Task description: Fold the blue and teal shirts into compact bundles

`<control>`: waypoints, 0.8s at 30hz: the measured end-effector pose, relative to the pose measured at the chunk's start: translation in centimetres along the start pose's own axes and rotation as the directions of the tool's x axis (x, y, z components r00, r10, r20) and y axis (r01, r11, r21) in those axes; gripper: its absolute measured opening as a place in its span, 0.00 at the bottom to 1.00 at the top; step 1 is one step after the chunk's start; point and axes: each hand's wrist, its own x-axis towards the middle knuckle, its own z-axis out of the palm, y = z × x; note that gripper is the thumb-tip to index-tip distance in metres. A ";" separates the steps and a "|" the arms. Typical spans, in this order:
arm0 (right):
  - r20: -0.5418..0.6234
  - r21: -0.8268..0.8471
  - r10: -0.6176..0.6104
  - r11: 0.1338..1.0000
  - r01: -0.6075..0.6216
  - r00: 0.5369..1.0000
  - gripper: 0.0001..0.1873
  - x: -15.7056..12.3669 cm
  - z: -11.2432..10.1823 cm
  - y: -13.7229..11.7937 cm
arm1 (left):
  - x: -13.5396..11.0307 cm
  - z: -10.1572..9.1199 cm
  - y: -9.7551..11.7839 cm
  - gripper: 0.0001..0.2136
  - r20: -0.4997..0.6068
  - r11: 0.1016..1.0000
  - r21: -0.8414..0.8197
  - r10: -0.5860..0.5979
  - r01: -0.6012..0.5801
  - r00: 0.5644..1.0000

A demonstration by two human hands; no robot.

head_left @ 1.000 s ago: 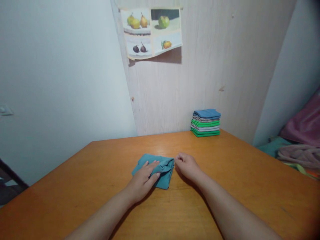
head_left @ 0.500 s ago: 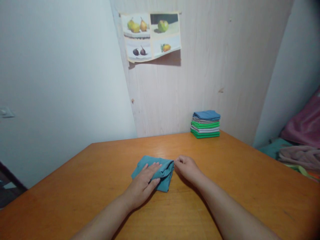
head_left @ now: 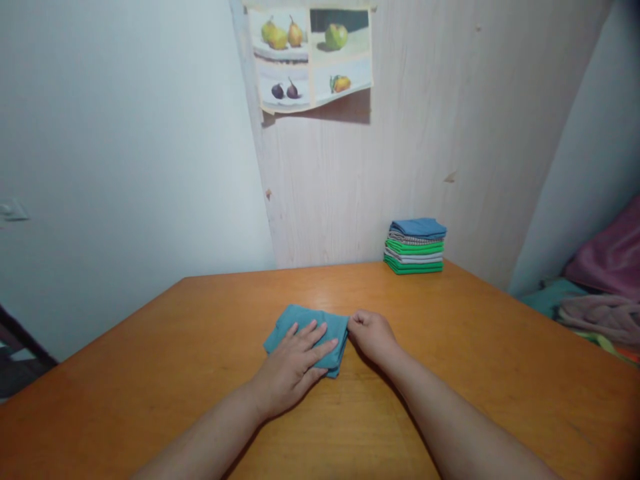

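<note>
A teal cloth point(head_left: 313, 317), folded into a small rectangle, lies at the middle of the wooden table. My left hand point(head_left: 295, 360) rests flat on top of it with the fingers spread, covering its near left part. At the cloth's far right corner, my right hand point(head_left: 371, 335) is closed, with thumb and forefinger pinching the edge. The cloth's upper layer looks mostly smooth, and its layered edges show along the right side.
Near the table's point(head_left: 225, 320) far right corner stands a stack of folded cloths point(head_left: 415, 247) in blue, checked, green and grey. A sheet of fruit pictures point(head_left: 310, 60) hangs on the back wall. Heaped fabrics point(head_left: 600, 313) lie beyond the right edge.
The bunched fold on the cloth's right part has been flattened. My left hand has spread its fingers and shifted slightly right; my right hand keeps its pinch. The view has tilted slightly.
</note>
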 end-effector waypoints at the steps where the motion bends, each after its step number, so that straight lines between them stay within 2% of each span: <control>1: -0.003 -0.009 0.003 1.000 -0.003 1.000 0.13 0.0 -0.1 0.0 | -0.1 0.0 0.0 0.24 0.002 1.000 0.011 0.011 -0.011 1.000; 10: -0.041 -0.131 0.039 0.990 -0.044 0.998 0.10 -0.4 -0.6 -0.9 | -0.1 -0.1 0.3 0.23 -0.020 1.000 0.001 0.026 -0.026 0.999; 12: -0.049 -0.152 0.044 0.987 -0.051 0.998 0.13 -0.5 -0.7 -1.1 | -0.1 -0.1 0.3 0.23 -0.023 1.000 -0.007 0.025 -0.025 0.999; 17: 0.020 -0.178 -0.004 0.984 0.008 1.000 0.12 -0.7 -1.0 -1.2 | -0.3 -0.2 0.5 0.24 -0.001 1.000 0.007 0.007 -0.007 1.000; 21: 0.047 -0.180 -0.024 0.983 0.033 0.999 0.13 -0.7 -1.1 -1.1 | -0.7 0.1 0.3 0.30 -0.064 0.999 0.048 -0.002 0.005 0.998; 24: 0.051 -0.186 -0.029 0.982 0.038 0.998 0.14 -0.6 -1.1 -1.1 | -0.8 0.1 -0.2 0.30 -0.141 0.997 0.081 0.014 -0.002 0.990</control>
